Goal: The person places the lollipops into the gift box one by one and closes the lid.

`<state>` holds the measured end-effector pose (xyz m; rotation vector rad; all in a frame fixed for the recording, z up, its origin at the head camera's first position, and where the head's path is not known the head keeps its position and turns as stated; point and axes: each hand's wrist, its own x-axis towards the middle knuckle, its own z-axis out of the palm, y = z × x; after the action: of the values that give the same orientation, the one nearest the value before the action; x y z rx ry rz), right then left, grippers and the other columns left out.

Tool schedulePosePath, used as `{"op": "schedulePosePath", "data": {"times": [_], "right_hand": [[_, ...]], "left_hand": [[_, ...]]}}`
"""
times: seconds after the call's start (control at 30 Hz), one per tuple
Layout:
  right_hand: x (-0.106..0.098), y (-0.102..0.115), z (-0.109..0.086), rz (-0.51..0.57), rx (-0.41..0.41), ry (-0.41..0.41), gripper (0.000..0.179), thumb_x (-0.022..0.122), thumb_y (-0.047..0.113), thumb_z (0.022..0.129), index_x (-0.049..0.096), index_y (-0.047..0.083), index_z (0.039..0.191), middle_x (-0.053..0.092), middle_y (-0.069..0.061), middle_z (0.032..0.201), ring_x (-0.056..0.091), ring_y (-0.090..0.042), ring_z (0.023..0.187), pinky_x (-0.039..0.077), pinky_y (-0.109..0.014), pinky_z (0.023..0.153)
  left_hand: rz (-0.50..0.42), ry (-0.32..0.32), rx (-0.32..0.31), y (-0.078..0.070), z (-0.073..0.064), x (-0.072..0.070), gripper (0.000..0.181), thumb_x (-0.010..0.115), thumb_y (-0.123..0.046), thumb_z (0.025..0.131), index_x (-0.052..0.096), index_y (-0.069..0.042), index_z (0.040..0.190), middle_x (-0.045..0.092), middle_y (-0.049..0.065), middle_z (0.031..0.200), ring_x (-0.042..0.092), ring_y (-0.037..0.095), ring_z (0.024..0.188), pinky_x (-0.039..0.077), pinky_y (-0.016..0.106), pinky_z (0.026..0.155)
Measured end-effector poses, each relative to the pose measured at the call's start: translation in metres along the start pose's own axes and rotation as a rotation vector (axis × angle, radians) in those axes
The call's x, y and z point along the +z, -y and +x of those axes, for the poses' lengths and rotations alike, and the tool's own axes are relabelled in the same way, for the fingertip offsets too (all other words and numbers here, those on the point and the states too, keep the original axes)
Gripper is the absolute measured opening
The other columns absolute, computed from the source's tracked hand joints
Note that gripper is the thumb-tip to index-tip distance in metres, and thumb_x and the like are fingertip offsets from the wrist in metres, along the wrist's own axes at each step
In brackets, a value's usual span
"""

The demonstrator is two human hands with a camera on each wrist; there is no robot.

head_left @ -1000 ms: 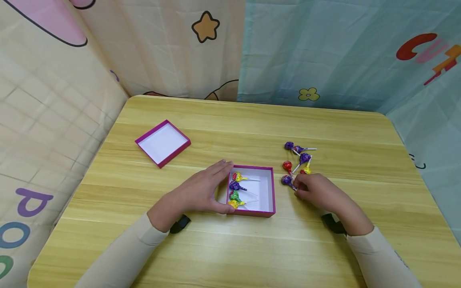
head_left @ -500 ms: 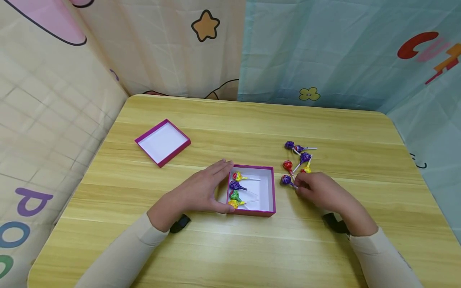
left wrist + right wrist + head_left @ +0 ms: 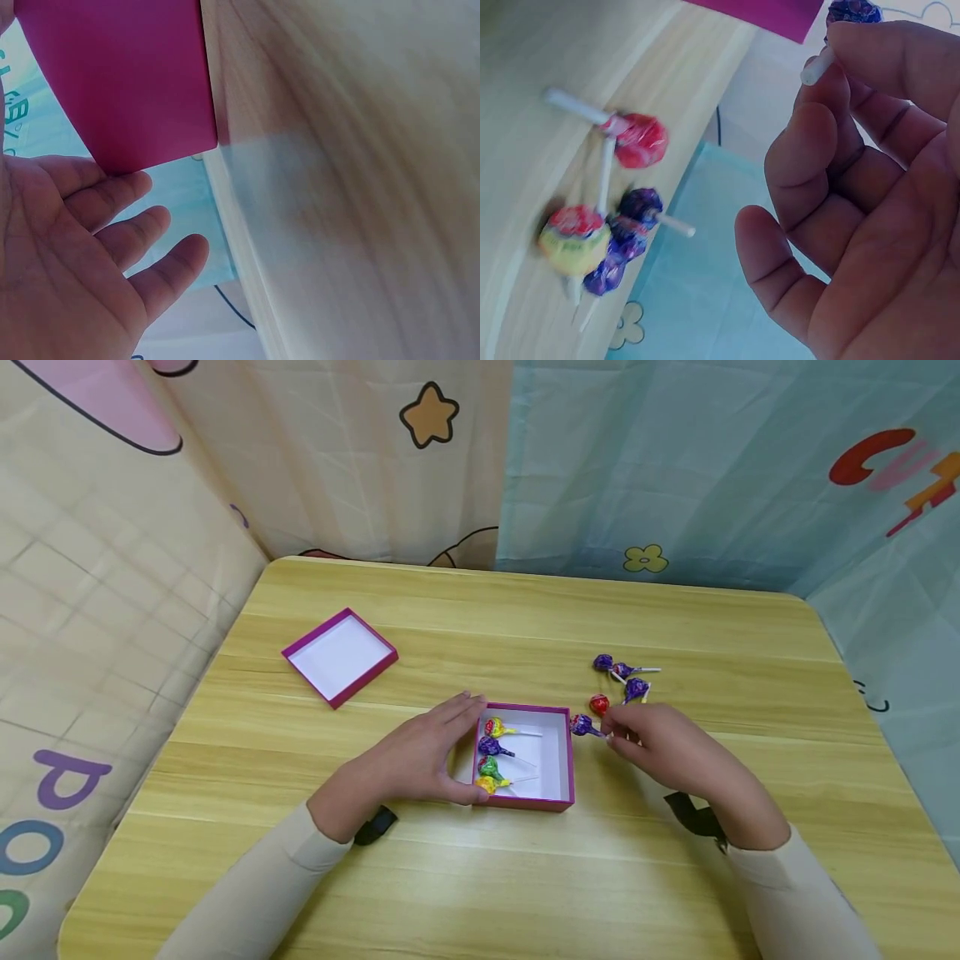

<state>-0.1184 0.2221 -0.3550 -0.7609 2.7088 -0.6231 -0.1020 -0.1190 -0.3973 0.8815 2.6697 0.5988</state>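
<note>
My left hand [image 3: 416, 756] braces the open magenta box [image 3: 552, 758] at its left side, thumb at the near corner and fingertips at the far one. From the left wrist, the box wall [image 3: 135, 82] spans between thumb and fingers, the other fingers spread loosely. Several wrapped lollipops lie inside in a column along the left, among them a green lollipop [image 3: 489, 767]. Just right of the box, my right hand [image 3: 663, 743] pinches a purple lollipop [image 3: 581, 725] by its white stick, candy end pointing at the box. The stick's tip [image 3: 816, 69] shows between thumb and forefinger.
Beyond my right hand lie a red lollipop [image 3: 599, 704], several purple lollipops [image 3: 636, 690] and a yellow lollipop [image 3: 574, 247], sticks crossing. A matching magenta lid [image 3: 341, 657] rests inside-up at the back left of the wooden table [image 3: 480, 885]. Printed curtains hang behind.
My right hand has lifted the purple lollipop from beside the pile and brought it left and slightly back, up to the box's right rim. The left hand and box have stayed put.
</note>
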Motion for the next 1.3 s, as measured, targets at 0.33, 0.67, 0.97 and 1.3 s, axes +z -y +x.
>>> {"op": "schedulePosePath", "data": {"times": [0.33, 0.67, 0.97, 1.3], "right_hand": [[0.006, 0.017, 0.022, -0.003, -0.105, -0.024, 0.008, 0.067, 0.007, 0.093, 0.068, 0.014, 0.095, 0.058, 0.008, 0.080, 0.052, -0.013, 0.073, 0.047, -0.030, 0.063], [0.007, 0.029, 0.040, -0.022, -0.201, -0.019, 0.006, 0.068, 0.008, 0.092, 0.071, 0.011, 0.096, 0.066, 0.007, 0.090, 0.056, -0.012, 0.078, 0.052, -0.030, 0.071], [0.013, 0.043, 0.057, -0.072, -0.285, -0.029, 0.005, 0.071, 0.009, 0.090, 0.071, 0.012, 0.094, 0.066, 0.007, 0.086, 0.056, -0.013, 0.075, 0.050, -0.030, 0.070], [0.025, 0.054, 0.065, -0.164, -0.248, -0.004, 0.005, 0.071, 0.012, 0.090, 0.073, 0.016, 0.093, 0.062, 0.013, 0.080, 0.052, -0.013, 0.079, 0.038, -0.039, 0.078]], "left_hand": [[0.002, 0.000, -0.007, 0.000, 0.000, 0.000, 0.118, 0.061, -0.083, 0.071, 0.019, -0.018, 0.160, 0.019, -0.002, 0.164, 0.013, 0.018, 0.151, 0.029, 0.048, 0.115], [-0.009, 0.010, -0.019, -0.002, 0.003, -0.001, 0.117, 0.064, -0.081, 0.071, 0.019, -0.020, 0.160, 0.018, -0.004, 0.165, 0.011, 0.016, 0.151, 0.028, 0.046, 0.115], [-0.018, -0.004, -0.021, -0.001, 0.001, 0.000, 0.118, 0.064, -0.082, 0.070, 0.021, -0.019, 0.160, 0.020, -0.004, 0.164, 0.012, 0.016, 0.151, 0.029, 0.045, 0.115], [-0.011, 0.001, -0.025, -0.002, 0.000, 0.000, 0.118, 0.063, -0.082, 0.071, 0.020, -0.018, 0.160, 0.019, -0.004, 0.164, 0.012, 0.016, 0.151, 0.028, 0.044, 0.116]]}}
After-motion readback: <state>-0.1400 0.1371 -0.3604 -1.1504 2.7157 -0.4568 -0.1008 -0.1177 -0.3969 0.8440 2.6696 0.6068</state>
